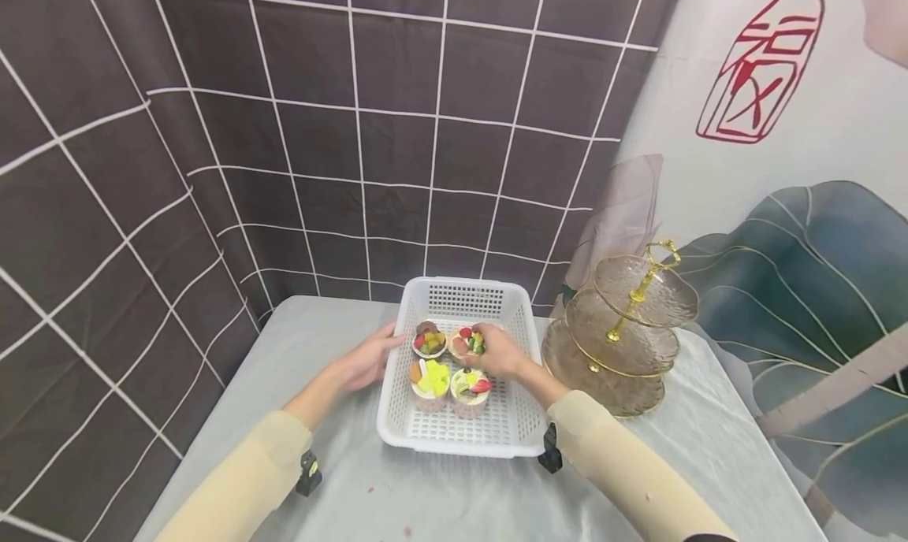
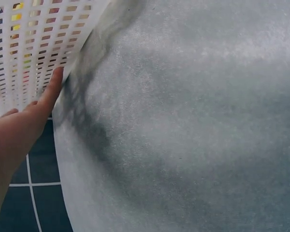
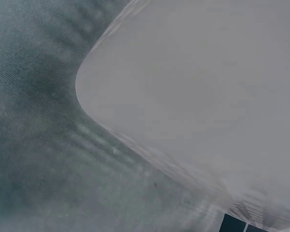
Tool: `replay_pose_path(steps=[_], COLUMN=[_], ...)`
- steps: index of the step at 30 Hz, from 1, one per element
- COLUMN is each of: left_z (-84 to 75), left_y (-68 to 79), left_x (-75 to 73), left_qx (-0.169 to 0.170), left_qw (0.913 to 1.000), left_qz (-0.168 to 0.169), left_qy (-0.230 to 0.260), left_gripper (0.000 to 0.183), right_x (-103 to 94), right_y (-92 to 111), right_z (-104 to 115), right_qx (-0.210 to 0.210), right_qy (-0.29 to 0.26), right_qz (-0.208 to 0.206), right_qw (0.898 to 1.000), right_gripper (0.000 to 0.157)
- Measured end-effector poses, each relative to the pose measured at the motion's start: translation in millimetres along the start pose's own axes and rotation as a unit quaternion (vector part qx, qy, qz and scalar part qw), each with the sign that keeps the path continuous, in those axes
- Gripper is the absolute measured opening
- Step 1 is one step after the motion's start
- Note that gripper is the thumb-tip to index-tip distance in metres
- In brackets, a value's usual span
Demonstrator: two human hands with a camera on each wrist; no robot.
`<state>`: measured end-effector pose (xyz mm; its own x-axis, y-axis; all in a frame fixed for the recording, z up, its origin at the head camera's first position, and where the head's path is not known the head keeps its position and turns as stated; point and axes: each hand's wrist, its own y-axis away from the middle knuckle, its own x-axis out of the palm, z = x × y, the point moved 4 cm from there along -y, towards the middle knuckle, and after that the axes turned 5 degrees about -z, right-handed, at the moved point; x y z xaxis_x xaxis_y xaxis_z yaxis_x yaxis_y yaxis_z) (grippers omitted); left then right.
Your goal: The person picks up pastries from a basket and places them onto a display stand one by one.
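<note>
A white plastic basket (image 1: 464, 445) with slotted walls holds several fruit-topped cupcakes. My right hand (image 1: 499, 350) reaches inside and grips the back right cupcake (image 1: 465, 335), its fingers over the top and side. At the back left is a chocolate-coloured cupcake (image 1: 429, 339). In front stand one with yellow topping (image 1: 430, 380) and one with a red slice on pale cream (image 1: 470, 388). My left hand (image 1: 365, 361) rests against the basket's left wall from outside. In the left wrist view, the left thumb (image 2: 52, 92) lies straight along that wall. The right wrist view shows only the blurred basket side (image 3: 183, 96) and cloth.
A three-tier glass stand (image 1: 624, 333) with a gold stem and handle stands close to the basket's right side. Pale cloth (image 1: 340, 479) covers the table. A dark gridded curtain (image 1: 397, 148) hangs behind and along the left.
</note>
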<state>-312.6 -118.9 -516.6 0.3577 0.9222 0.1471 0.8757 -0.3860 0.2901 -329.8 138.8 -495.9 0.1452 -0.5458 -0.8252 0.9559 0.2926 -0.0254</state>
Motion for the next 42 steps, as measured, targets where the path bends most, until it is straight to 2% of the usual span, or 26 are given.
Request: replay_pose_path(steps=[11, 17, 23, 28, 34, 37, 42], left_z=[2.2, 0.9, 0.6, 0.1, -1.2, -1.2, 0.7], left_y=[0.2, -0.2, -0.3, 0.0, -0.3, -0.3, -0.7], left_x=[-0.3, 0.9, 1.1, 1.8, 3.8, 3.5, 1.7], left_qx=[0.007, 0.008, 0.007, 0.007, 0.003, 0.0, 0.0], left_qw=[0.9999, 0.9998, 0.9997, 0.9998, 0.9998, 0.9998, 0.9999], left_qz=[0.008, 0.003, 0.001, 0.0, -0.004, -0.009, -0.01], left_qy=[-0.002, -0.018, -0.022, -0.021, -0.019, -0.015, -0.006], left_gripper=[0.064, 0.064, 0.064, 0.063, 0.064, 0.064, 0.063], right_x=[3.5, 1.4, 2.3, -0.3, -17.5, -32.7, -62.8], right_y=[-2.5, -1.9, -1.4, 0.6, 4.1, 8.0, 19.0], right_z=[-2.4, -1.8, -1.2, -1.7, 0.7, 4.1, 10.4], right_qx=[0.003, 0.001, 0.019, 0.015, -0.016, -0.035, -0.073], right_qy=[0.018, 0.021, 0.006, -0.007, -0.04, -0.057, -0.056], right_qz=[-0.003, -0.012, -0.002, -0.009, -0.014, -0.011, -0.026], right_qw=[1.0, 1.0, 1.0, 1.0, 0.999, 0.998, 0.995], right_gripper=[0.076, 0.07, 0.068, 0.068, 0.066, 0.062, 0.059])
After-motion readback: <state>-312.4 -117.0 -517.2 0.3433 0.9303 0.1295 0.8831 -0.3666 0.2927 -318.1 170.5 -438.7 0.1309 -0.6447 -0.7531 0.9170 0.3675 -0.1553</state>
